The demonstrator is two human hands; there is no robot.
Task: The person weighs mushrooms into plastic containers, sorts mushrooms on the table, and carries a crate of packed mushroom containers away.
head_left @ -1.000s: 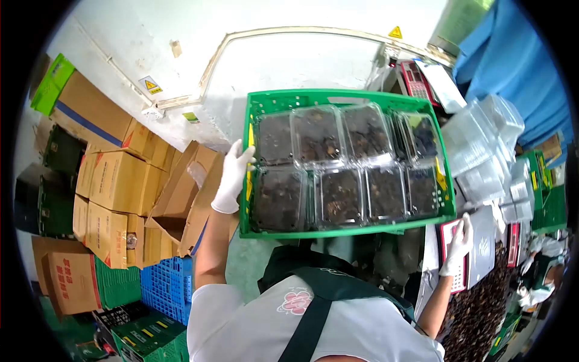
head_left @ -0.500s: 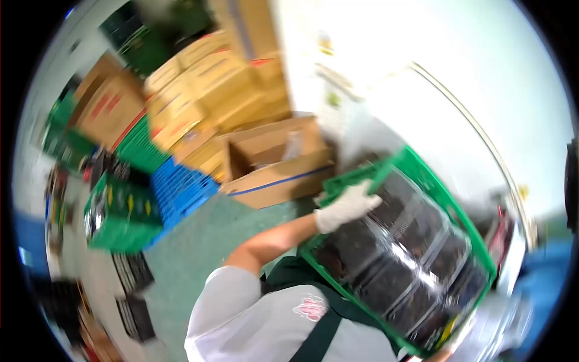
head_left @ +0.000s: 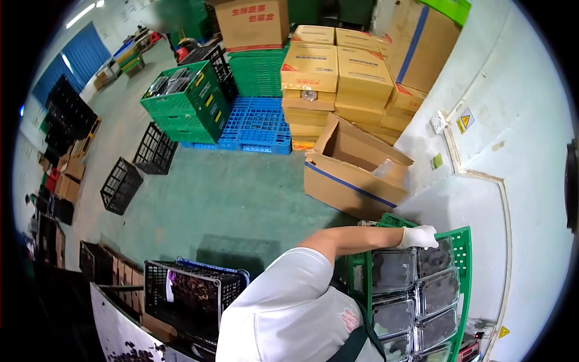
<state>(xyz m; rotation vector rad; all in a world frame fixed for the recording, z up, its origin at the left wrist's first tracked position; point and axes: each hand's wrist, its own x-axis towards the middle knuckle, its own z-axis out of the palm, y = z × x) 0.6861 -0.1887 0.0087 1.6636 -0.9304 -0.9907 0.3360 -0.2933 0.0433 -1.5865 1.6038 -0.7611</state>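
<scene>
Green floor spreads out on the body side of the crate, and a pale wall runs along its far side. Past the gripped end of the crate, near it, sits an open box; farther off from that end are stacked cartons and a blue pallet. Well apart from the crate, across the body, is a black bin with dark pieces in it.

The left hand, in a white glove, is closed on the rim at the near end of the crate. The right hand is out of the picture, so its grip cannot be told. A good hold here, I judge, has the fingers hooked well under the rim and the palm outside, clear of the lids; both ends want equal lift, since a tilt could slide the packs against one another. Small, slow turns, with the load close to the body, would spare the crate a knock on the wall or the open box.

The crate lies beside the body, green, with holes through its end wall. Its packs are clear and squarish, set side by side in two rows, their contents dark, too dim to name, with glare along some edges
</scene>
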